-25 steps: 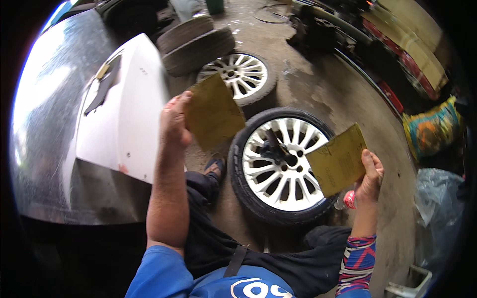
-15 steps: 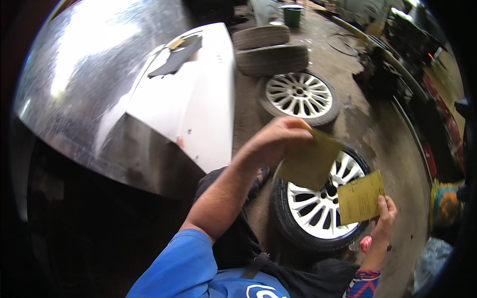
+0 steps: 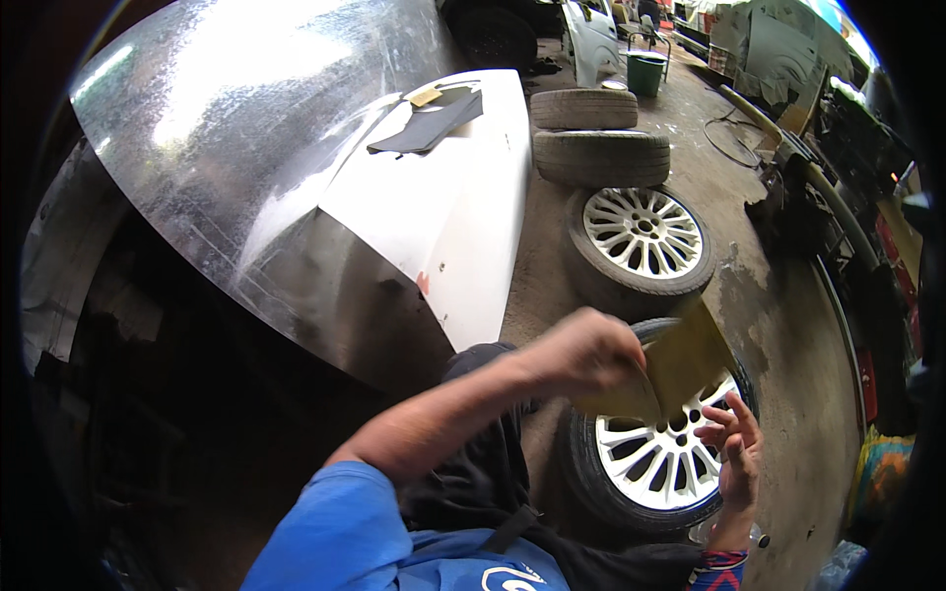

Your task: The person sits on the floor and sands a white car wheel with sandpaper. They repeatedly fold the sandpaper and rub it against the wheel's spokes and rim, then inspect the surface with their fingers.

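Observation:
My left hand (image 3: 603, 353), blurred by motion, is closed on yellow-brown sandpaper. One piece of sandpaper (image 3: 693, 357) sticks up to the right of the fist, and another part hangs below it. My right hand (image 3: 734, 445) is empty, its fingers spread just below the sandpaper's right edge. Beneath both hands lies a wheel with a white multi-spoke rim (image 3: 645, 463) and a black tyre. To the left, a white car panel (image 3: 473, 187) carries a dark grey sheet (image 3: 429, 128) and a small yellow piece (image 3: 426, 97).
A large shiny metal panel (image 3: 227, 128) fills the upper left, beside the white one. Beyond the near wheel lie another white-rimmed wheel (image 3: 645, 231) and two stacked tyres (image 3: 601, 158). A green bucket (image 3: 645, 74) stands farther back. Car parts (image 3: 803, 207) line the right side.
My right hand has let go of its sandpaper piece and opened. Both pieces now appear together at my left hand. The view has tilted up, showing more of the far floor.

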`<move>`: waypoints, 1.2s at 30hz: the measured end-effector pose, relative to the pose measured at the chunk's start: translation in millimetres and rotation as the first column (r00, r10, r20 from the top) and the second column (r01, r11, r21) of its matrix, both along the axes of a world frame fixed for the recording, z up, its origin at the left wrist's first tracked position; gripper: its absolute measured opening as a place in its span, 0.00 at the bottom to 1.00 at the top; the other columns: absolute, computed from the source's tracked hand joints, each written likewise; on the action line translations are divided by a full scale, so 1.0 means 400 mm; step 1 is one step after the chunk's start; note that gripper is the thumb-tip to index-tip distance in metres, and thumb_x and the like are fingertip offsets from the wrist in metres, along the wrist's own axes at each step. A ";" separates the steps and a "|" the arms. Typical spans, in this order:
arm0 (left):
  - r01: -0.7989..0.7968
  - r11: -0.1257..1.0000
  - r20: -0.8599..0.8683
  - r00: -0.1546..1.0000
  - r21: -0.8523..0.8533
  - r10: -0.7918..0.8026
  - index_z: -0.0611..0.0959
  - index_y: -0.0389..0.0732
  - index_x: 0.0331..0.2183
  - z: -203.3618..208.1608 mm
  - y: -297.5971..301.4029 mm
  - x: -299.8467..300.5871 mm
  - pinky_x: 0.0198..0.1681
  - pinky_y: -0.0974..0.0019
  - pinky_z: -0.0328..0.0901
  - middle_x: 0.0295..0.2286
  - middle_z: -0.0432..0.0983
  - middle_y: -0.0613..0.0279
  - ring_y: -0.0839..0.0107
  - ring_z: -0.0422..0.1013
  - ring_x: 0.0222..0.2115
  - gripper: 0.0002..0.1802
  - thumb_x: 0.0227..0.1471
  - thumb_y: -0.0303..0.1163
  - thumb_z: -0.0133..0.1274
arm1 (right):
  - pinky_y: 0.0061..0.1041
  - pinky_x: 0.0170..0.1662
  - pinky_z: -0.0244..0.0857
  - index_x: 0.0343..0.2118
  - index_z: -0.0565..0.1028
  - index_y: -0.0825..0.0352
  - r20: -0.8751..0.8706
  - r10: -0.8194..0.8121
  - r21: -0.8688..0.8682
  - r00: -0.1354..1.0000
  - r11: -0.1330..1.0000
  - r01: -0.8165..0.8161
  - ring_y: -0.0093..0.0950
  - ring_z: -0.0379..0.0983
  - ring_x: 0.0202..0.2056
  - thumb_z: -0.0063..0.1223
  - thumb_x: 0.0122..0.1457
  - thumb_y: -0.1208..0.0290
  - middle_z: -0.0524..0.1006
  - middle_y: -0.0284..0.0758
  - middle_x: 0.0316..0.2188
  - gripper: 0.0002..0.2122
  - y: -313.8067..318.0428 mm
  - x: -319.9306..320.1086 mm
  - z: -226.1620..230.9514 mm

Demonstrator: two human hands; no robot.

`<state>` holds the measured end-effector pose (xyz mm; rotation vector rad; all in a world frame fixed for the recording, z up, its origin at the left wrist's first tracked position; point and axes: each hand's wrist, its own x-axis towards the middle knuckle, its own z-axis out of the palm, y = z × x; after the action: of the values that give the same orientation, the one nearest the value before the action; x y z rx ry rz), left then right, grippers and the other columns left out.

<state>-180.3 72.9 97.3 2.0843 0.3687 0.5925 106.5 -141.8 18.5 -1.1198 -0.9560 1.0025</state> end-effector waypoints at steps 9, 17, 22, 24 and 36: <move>-0.391 -0.057 0.274 0.527 0.919 0.804 0.82 0.36 0.35 0.199 0.460 -0.500 0.39 0.53 0.74 0.32 0.80 0.52 0.52 0.79 0.35 0.07 0.55 0.20 0.50 | 0.24 0.41 0.74 0.54 0.73 0.68 0.019 -0.139 -0.312 0.990 0.940 0.138 0.24 0.80 0.35 0.58 0.65 0.67 0.82 0.37 0.40 0.17 0.025 0.016 -0.085; -0.407 0.420 -0.361 0.216 0.811 0.907 0.87 0.42 0.32 0.062 0.632 -0.588 0.48 0.51 0.73 0.38 0.83 0.47 0.51 0.79 0.42 0.09 0.51 0.29 0.53 | 0.20 0.36 0.70 0.53 0.74 0.69 0.097 -0.180 -0.492 0.979 0.846 0.204 0.21 0.80 0.33 0.58 0.64 0.67 0.83 0.33 0.39 0.17 -0.041 0.033 -0.140; -0.502 0.302 0.006 0.522 0.810 0.853 0.85 0.43 0.28 0.136 0.531 -0.480 0.42 0.51 0.70 0.32 0.82 0.52 0.50 0.78 0.36 0.05 0.50 0.29 0.54 | 0.19 0.37 0.70 0.51 0.75 0.70 0.146 -0.227 -0.469 0.963 0.841 0.270 0.20 0.79 0.34 0.61 0.63 0.68 0.82 0.32 0.37 0.17 -0.019 0.037 -0.166; -0.568 0.339 0.137 0.634 0.750 0.761 0.84 0.41 0.29 0.191 0.450 -0.389 0.42 0.52 0.70 0.30 0.81 0.52 0.50 0.77 0.35 0.04 0.52 0.27 0.55 | 0.20 0.41 0.71 0.51 0.75 0.71 0.146 -0.250 -0.426 0.957 0.857 0.289 0.20 0.77 0.37 0.62 0.62 0.70 0.81 0.33 0.39 0.17 0.004 0.029 -0.168; 0.054 0.977 0.257 0.966 -0.206 0.001 0.82 0.35 0.42 0.128 0.015 0.255 0.44 0.71 0.70 0.34 0.79 0.67 0.80 0.74 0.39 0.07 0.60 0.21 0.56 | 0.32 0.63 0.60 0.66 0.61 0.73 -0.061 -0.201 0.034 0.978 0.979 0.203 0.31 0.69 0.57 0.71 0.48 0.42 0.72 0.43 0.59 0.50 -0.006 0.028 0.038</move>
<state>-78.4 78.9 148.6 1.7808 0.2425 0.7631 117.8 -144.3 33.7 -1.1248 -0.7954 0.8421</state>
